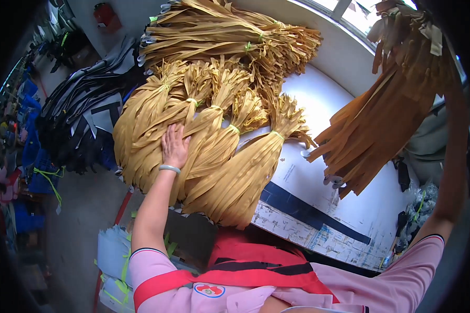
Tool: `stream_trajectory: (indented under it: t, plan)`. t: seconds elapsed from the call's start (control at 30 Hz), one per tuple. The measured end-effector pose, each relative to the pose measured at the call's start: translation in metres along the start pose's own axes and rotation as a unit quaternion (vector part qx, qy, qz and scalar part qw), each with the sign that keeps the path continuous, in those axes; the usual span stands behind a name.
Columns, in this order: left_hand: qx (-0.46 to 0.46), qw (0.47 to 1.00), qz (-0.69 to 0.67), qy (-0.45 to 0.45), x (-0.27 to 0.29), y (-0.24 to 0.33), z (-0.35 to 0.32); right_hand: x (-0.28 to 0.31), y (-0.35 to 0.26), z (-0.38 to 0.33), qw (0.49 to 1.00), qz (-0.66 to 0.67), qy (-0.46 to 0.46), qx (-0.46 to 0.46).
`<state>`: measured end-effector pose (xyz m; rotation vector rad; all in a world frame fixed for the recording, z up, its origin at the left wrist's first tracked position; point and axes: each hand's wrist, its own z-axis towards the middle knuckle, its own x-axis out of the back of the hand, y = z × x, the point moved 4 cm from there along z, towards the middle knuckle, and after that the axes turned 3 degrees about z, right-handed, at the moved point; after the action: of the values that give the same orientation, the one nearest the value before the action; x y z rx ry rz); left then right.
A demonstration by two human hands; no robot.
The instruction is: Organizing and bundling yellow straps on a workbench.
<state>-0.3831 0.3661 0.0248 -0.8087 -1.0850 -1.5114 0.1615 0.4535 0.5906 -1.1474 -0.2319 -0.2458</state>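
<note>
My left hand [175, 146] lies flat, fingers stretched, on a pile of golden-tan strap bundles [209, 161], each tied near one end with a thin yellow-green band. A bracelet circles that wrist. At the upper right, my raised right arm [451, 156] reaches up to a darker brown bundle of flat straps [381, 120]. This bundle hangs slanting down over the white tabletop, its lower ends fanned out with pale round pieces. The right hand's fingers are lost in the dim rim of the picture, but the bundle is held up at its top end there.
More golden-tan straps [214, 31] are heaped at the back of the white table [344, 208] against the wall. Black straps [83, 99] stand piled at the left. Pale blue packs [115, 255] with green ties lie low beside me. Clear plastic bags [425, 203] are at the right.
</note>
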Motion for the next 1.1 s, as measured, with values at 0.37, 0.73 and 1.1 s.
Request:
stream_trajectory:
  t: [0.37, 0.73, 1.1]
  plan:
    - [0.097, 0.987, -0.035, -0.121, 0.010, -0.005, 0.001, -0.297, 0.005, 0.309, 0.957, 0.218, -0.170, 0.086]
    - [0.108, 0.979, -0.066, -0.161, 0.011, -0.009, 0.004, -0.288, 0.322, 0.412, 0.820, 0.431, 0.351, -0.136]
    - [0.095, 0.981, -0.075, -0.151, 0.001, -0.007, 0.005, -0.365, 0.435, 0.127, 0.931, 0.239, 0.122, -0.248]
